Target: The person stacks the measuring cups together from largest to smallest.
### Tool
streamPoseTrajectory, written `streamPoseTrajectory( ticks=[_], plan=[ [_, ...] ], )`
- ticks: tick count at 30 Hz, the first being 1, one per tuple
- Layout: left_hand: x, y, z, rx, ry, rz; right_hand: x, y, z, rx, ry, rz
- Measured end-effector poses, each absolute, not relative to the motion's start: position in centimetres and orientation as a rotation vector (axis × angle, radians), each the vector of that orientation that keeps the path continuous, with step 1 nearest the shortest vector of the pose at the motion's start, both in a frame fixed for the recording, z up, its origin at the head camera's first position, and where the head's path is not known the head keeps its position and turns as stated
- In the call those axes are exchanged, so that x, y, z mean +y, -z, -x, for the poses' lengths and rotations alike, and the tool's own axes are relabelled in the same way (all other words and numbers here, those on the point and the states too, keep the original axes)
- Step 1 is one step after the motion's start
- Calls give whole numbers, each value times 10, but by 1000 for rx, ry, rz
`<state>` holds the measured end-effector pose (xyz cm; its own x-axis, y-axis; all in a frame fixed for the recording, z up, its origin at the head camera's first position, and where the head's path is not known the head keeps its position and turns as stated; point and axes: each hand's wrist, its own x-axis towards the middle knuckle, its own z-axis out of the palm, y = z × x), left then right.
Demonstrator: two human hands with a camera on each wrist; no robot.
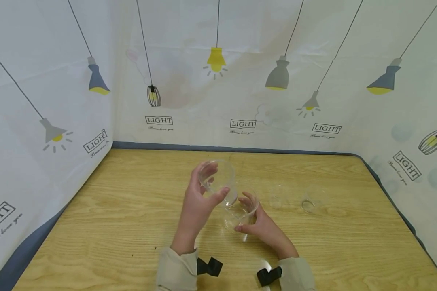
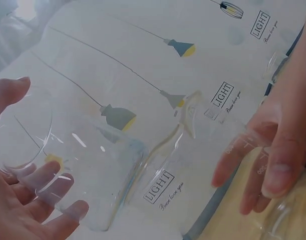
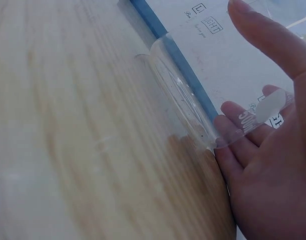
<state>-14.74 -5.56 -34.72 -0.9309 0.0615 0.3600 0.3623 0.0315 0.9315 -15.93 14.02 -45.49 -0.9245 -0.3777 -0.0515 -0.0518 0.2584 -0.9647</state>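
My left hand (image 1: 202, 198) holds a clear, colourless vessel (image 1: 218, 176) tilted up at its side, thumb in front and fingers behind; its kind is hard to tell through the transparency. Lower and to the right, my right hand (image 1: 257, 223) grips a clear beaker (image 1: 236, 220) with its thumb on the near side. The two clear vessels overlap in the head view. White scale marks show on the beaker (image 3: 188, 95) in the right wrist view, its base close over the wooden table. In the left wrist view, fingers of my left hand (image 2: 37, 200) curl around the vessel's wall.
Two more clear vessels, a left one (image 1: 278, 197) and a right one (image 1: 308, 205), stand on the table (image 1: 105, 226) to the right of my hands. Lamp-printed sheeting (image 1: 189, 133) walls the table at the back and sides. Black straps (image 1: 209, 266) hang at both cuffs.
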Motion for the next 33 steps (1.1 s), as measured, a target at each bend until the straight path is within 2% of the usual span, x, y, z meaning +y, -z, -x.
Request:
streamPoseTrajectory(
  ticks=[8, 12, 17, 27, 33],
  plan=[
    [-49, 365, 157, -2061, 2040, 411, 140, 455, 159, 2267, 1713, 370],
    [-47, 368, 158, -2060, 2053, 403, 142, 469, 164, 2289, 1721, 340],
    [-43, 349, 146, -2070, 2089, 373, 144, 483, 168, 2326, 1717, 333],
    [-37, 366, 153, -1993, 2097, 396, 143, 478, 166, 2291, 1747, 331],
    [-31, 353, 144, -1989, 2123, 433, 142, 461, 159, 2264, 1712, 259]
  ],
)
